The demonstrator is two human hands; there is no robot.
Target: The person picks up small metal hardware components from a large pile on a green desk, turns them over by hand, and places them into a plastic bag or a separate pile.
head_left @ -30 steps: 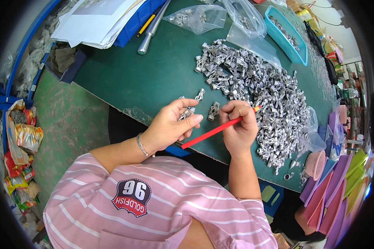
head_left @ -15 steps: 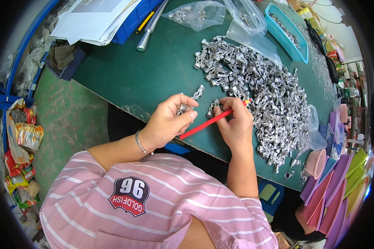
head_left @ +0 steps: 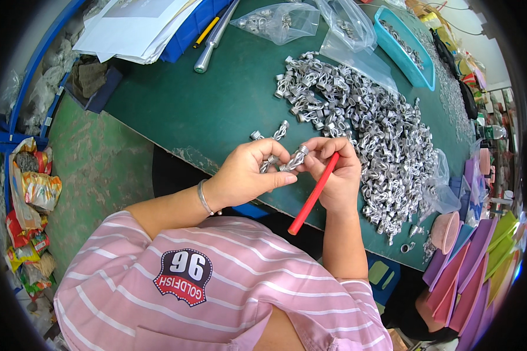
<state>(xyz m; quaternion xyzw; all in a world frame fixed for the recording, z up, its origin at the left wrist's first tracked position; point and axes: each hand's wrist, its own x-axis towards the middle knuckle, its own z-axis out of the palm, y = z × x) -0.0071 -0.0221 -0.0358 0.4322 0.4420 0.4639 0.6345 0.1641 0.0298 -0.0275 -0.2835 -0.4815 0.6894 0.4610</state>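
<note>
My left hand [head_left: 249, 167] is closed around small silver metal fittings, each with a ribbed collar and a twisted loop. One fitting [head_left: 268, 162] shows under its curled fingers. Another fitting [head_left: 297, 158] lies between the two hands, pinched by the fingertips of my right hand [head_left: 338, 169] and touching the left fingers. My right hand also grips a red pencil-like stick [head_left: 314, 196], whose flat lower end points toward me. Just beyond the left fingers, a loose fitting [head_left: 281, 130] rests on the green table [head_left: 187, 111]. Right of my hands spreads a large heap of such fittings [head_left: 363, 126].
Clear plastic bags [head_left: 278, 22] and a turquoise basket [head_left: 413, 61] holding small parts are at the back. A metal rod [head_left: 211, 50], a yellow pen [head_left: 206, 32] and papers [head_left: 132, 29] lie back left. A pink bowl [head_left: 445, 231] stands right, by colourful bins [head_left: 468, 257].
The hands have come together, with a fitting now between their fingertips. The red stick has swung so its lower end points toward me. The left fingers have shifted slightly right.
</note>
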